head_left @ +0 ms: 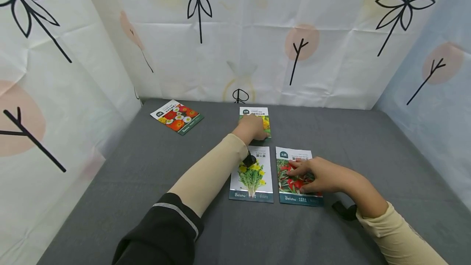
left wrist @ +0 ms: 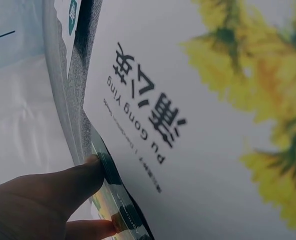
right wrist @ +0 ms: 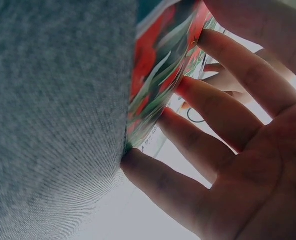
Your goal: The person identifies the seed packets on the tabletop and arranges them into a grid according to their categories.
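Observation:
At the table's back, my left hand (head_left: 253, 128) rests over a seed packet with yellow flowers (head_left: 265, 122), covering its lower left. In the left wrist view, thumb and a finger (left wrist: 90, 228) touch that packet near its edge. Nearer me lies a white dandelion seed packet (head_left: 252, 183), printed "Pu Gong Ying", with my left wrist over its top. Beside it on the right is a seed packet with red flowers (head_left: 285, 175). My right hand (head_left: 325, 175) rests on it, and the right wrist view shows the spread fingers (right wrist: 223, 112) with tips on its printed face.
A fourth seed packet with red, orange and white flowers (head_left: 176, 117) lies askew at the back left of the grey cloth-covered table (head_left: 165, 224). White printed fabric (head_left: 250, 52) hangs behind the table and along both sides. Each wrist carries a small black device (head_left: 344, 211).

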`<act>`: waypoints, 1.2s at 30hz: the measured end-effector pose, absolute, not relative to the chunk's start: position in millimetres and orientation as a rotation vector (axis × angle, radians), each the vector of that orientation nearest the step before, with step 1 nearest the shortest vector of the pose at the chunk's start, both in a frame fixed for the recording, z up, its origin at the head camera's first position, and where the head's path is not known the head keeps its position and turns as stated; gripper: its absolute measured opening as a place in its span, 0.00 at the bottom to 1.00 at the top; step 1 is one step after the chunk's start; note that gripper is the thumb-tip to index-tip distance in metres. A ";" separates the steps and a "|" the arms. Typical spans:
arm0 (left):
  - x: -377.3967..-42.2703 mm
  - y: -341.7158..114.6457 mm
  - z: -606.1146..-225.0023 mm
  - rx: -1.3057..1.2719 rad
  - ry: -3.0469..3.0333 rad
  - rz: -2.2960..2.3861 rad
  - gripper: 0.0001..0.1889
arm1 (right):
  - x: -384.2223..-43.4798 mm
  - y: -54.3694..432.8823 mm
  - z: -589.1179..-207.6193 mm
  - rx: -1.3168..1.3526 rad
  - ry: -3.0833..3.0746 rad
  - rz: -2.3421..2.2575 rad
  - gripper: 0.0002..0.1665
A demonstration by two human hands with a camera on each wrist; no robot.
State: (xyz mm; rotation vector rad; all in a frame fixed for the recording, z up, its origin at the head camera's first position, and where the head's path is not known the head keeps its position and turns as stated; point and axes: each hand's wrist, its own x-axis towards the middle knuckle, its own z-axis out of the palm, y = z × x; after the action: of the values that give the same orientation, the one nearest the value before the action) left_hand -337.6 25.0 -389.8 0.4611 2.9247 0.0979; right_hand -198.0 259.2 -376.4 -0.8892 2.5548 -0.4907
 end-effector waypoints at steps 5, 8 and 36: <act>-337.5 28.6 -389.6 0.441 2.922 0.089 0.32 | -197.9 258.9 -376.5 -0.884 2.557 -0.483 0.29; -337.0 30.2 -389.7 0.432 2.927 0.075 0.32 | -198.1 258.8 -376.4 -0.886 2.556 -0.482 0.29; -333.2 49.5 -386.8 0.449 2.925 0.019 0.32 | -198.3 257.7 -376.6 -0.869 2.559 -0.486 0.28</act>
State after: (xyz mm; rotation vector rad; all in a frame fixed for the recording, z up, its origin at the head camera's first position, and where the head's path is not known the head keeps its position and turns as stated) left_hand -333.2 49.5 -386.8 0.4485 2.9253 0.0192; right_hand -198.3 257.7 -376.6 -0.8691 2.5587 -0.4858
